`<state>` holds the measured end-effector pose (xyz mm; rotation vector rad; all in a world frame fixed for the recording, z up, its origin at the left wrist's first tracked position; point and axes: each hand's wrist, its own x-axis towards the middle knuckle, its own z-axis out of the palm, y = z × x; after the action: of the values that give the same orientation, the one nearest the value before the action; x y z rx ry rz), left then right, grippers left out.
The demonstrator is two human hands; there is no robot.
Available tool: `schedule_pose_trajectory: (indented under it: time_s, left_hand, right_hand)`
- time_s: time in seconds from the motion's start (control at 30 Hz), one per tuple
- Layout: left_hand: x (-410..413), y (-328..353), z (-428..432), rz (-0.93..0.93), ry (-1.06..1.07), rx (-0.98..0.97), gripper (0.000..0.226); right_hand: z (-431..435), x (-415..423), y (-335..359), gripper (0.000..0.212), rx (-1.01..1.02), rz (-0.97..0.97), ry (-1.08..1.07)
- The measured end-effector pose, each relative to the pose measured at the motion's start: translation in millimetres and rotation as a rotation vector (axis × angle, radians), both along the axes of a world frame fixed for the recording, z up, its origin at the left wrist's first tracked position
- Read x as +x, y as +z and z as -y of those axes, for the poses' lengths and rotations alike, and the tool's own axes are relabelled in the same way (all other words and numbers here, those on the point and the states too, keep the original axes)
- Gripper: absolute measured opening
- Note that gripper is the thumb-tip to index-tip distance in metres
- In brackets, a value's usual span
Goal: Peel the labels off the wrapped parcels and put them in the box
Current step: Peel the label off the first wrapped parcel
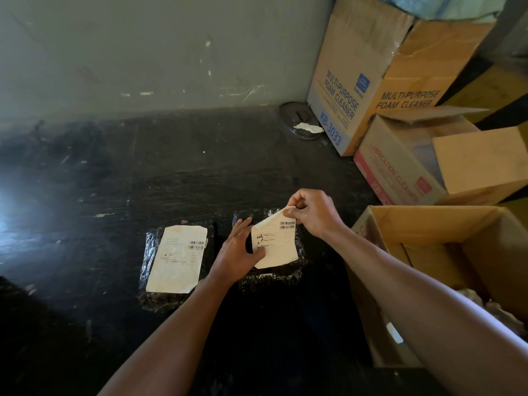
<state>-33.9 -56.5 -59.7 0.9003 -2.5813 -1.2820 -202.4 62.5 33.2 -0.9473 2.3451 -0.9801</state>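
Note:
Two black plastic-wrapped parcels lie side by side on the dark floor. The left parcel [148,295] carries a flat white label [177,260] with barcodes. On the right parcel [274,277] a second white label [275,245] is lifted at its top edge and curls upward. My right hand [310,212] pinches that label's top right corner. My left hand [237,252] presses flat on the right parcel, its thumb on the label's left edge. An open cardboard box [428,221] stands to the right of the parcels.
Stacked cardboard cartons [351,90] marked foam cleaner and lubrication cleaner [394,178] line the right side. A round dark metal disc [300,121] with a white scrap lies by the grey wall. The open box holds crumpled material at its bottom right.

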Motion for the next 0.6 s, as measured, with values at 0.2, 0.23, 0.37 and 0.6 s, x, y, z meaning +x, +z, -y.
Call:
schedule_pose_trajectory:
  time_s: [0.2, 0.23, 0.37, 0.6]
  left_hand:
    - [-0.4, -2.3, -1.4, 0.041, -0.031, -0.038, 0.074]
    - [-0.3, -1.9, -2.4, 0.036, -0.026, -0.040, 0.076]
    - [-0.6, -3.2, -4.3, 0.031, -0.031, -0.063, 0.077]
    - [4.9, -6.6, -2.8, 0.023, -0.077, -0.078, 0.085]
  right_hand:
    - [0.7, 5.5, 13.6, 0.013, -0.017, -0.002, 0.030]
    - [0.9, 6.9, 16.4, 0.014, -0.015, -0.005, 0.042]
    - [-1.7, 9.3, 27.2, 0.020, -0.038, -0.011, 0.059]
    - [-7.0, -2.9, 50.4, 0.021, -0.146, -0.026, -0.048]
